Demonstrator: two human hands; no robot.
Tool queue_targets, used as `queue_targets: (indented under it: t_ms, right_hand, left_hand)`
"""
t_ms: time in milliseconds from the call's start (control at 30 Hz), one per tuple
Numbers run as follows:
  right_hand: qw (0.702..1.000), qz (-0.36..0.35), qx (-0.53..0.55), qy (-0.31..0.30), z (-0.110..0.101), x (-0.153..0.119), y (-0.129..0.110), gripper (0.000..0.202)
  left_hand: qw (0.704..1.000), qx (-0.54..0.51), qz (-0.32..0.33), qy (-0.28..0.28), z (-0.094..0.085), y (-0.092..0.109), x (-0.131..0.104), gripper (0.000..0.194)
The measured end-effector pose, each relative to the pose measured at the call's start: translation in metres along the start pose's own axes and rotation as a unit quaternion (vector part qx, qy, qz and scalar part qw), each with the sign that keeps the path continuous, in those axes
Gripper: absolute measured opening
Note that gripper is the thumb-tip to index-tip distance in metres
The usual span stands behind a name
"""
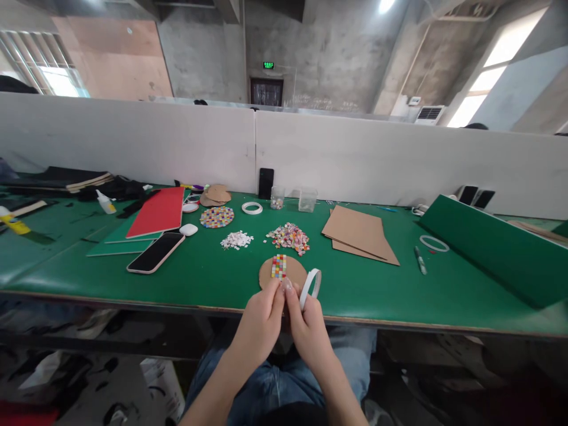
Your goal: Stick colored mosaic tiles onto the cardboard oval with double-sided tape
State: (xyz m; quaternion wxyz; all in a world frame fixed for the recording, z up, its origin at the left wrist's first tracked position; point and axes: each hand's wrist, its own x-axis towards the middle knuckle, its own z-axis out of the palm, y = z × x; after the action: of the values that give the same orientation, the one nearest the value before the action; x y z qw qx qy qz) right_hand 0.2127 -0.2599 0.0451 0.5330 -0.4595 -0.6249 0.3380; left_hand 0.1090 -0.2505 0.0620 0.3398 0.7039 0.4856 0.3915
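- While the left hand [260,322] and right hand [308,325] pinch together over a tape roll [310,287] at the table [399,296] edge, the strip may tear short.
- The cardboard disc [283,273], just beyond, lies unheld; a nudge could shift its tile strip [278,266].

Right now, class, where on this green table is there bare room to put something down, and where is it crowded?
Bare table lies along the near edge between the tape ring in the right hand and the pen. More lies between the phone and the cardboard disc. It is crowded by the tile piles and the red board.
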Motion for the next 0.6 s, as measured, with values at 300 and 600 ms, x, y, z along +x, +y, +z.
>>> queue_targets:
  t_ms: [300,600]
  right_hand:
    - [0.998,0.012,-0.062,0.014,0.000,-0.001,0.002,0.037]
    - [0.995,0.011,-0.031,0.098,0.008,-0.008,0.008,0.038]
  left_hand:
    - [0.997,-0.080,-0.021,0.001,0.006,0.001,-0.004,0.030]
    - [0.982,-0.169,-0.059,0.055,0.017,-0.008,-0.012,0.036]
